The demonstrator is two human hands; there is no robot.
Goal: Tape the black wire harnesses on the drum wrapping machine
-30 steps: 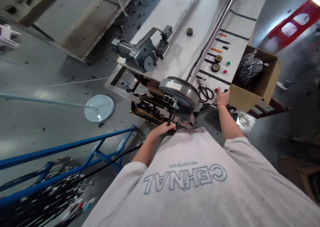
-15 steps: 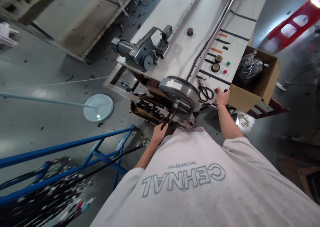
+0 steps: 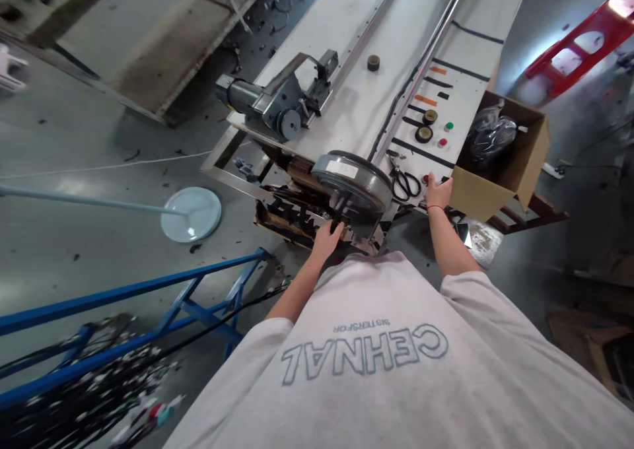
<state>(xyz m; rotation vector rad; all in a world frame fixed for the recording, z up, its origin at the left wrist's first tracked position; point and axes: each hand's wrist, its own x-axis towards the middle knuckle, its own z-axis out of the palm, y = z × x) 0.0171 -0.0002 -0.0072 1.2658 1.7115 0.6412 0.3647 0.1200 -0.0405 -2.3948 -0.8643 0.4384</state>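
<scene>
The left hand [image 3: 327, 240] has moved nearer the wheel [image 3: 367, 181], closed around a black bar [image 3: 341, 206], seemingly working it, while the right hand [image 3: 439, 192] rests at the bench [image 3: 345, 124], grip unclear.

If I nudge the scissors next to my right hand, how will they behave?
The scissors would probably slide rather than roll, as they lie flat on the bench. They look stiff, being slim, jointed and partly metal, so little bending is likely. Pushed at one end, they may swivel and bump the right hand, which is close beside them.
</scene>
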